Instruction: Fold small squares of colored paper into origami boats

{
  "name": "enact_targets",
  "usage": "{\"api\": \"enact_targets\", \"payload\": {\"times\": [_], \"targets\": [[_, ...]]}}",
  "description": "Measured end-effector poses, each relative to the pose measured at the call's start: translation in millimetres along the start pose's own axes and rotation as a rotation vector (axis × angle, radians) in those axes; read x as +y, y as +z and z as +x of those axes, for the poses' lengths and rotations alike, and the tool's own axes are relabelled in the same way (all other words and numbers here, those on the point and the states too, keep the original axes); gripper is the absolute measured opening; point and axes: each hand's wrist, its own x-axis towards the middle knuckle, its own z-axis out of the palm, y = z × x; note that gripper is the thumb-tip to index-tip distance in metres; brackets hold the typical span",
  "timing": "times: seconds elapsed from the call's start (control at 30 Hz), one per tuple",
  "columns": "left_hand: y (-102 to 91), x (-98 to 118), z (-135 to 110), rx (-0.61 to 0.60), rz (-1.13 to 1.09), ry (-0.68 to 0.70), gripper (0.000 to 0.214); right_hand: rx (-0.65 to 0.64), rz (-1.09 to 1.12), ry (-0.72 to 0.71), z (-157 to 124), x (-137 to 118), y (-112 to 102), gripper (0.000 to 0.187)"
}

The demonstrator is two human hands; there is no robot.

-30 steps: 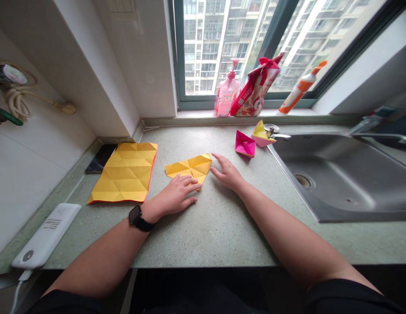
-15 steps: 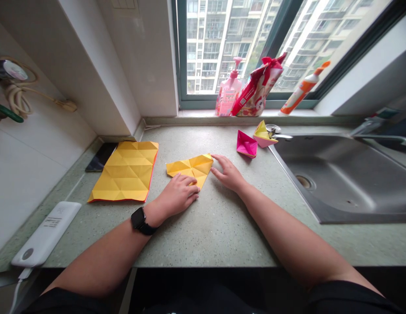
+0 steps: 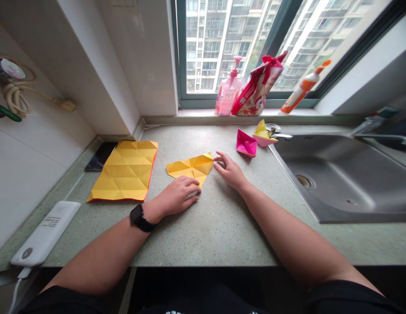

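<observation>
A partly folded sheet of yellow paper (image 3: 190,165) lies on the counter, wide at the top and narrowing toward me, with crease lines across it. My left hand (image 3: 180,195) rests over its lower part with curled fingers, pinning it down; that end of the paper is hidden beneath the fingers. At the paper's upper right corner is my right hand (image 3: 232,172), its fingers apart and the tips right beside the corner. Whether they touch it I cannot tell.
Creased yellow sheets with red undersides (image 3: 124,170) lie left, partly over a dark phone (image 3: 102,156). A white power bank (image 3: 46,233) is nearer. Folded pink (image 3: 246,143) and yellow-pink paper pieces (image 3: 265,136) stand by the sink (image 3: 347,174). Bottles and a red bag (image 3: 258,87) line the windowsill.
My right hand has shifted slightly right, its fingers drawing back from the paper's corner. My left hand has stayed on the paper with only a slight shift.
</observation>
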Motion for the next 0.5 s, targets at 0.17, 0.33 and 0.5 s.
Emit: {"api": "enact_targets", "payload": {"times": [0.17,0.33,0.5], "targets": [[-0.6,-2,1,-0.005,-0.048,0.038,0.015,0.031,0.055,0.049,3,1,-2,0.051],[0.9,-3,1,0.028,0.02,-0.007,0.014,-0.083,0.175,0.023,2,-3,-5,0.062],[3.9,-8,-1,0.141,0.144,-0.145,0.025,-0.294,0.465,-0.002,-8,-19,-9,0.078]]}}
